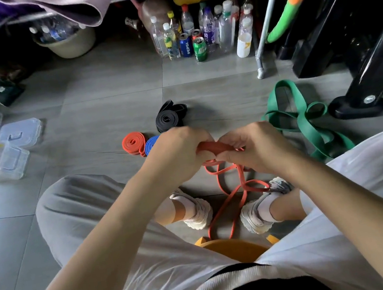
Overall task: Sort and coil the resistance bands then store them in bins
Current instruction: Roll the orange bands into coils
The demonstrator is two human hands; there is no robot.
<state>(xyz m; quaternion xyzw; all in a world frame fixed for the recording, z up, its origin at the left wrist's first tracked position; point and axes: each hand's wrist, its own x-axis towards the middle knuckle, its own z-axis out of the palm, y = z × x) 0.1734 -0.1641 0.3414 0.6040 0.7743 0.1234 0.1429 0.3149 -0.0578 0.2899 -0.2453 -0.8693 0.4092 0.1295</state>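
Orange band (pixel 224 184): limp, springy | left hand (pixel 176 152), right hand (pixel 253 147) pinch its folded end | best held there.

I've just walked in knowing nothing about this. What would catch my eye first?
Dead centre, the left hand and right hand both grip a thin orange-red rubber band, its loose loops hanging below them. To the right sprawls a wide green rubber band, uncoiled. Just beyond the hands lie a red coiled band, a blue coiled band and a black coiled band.
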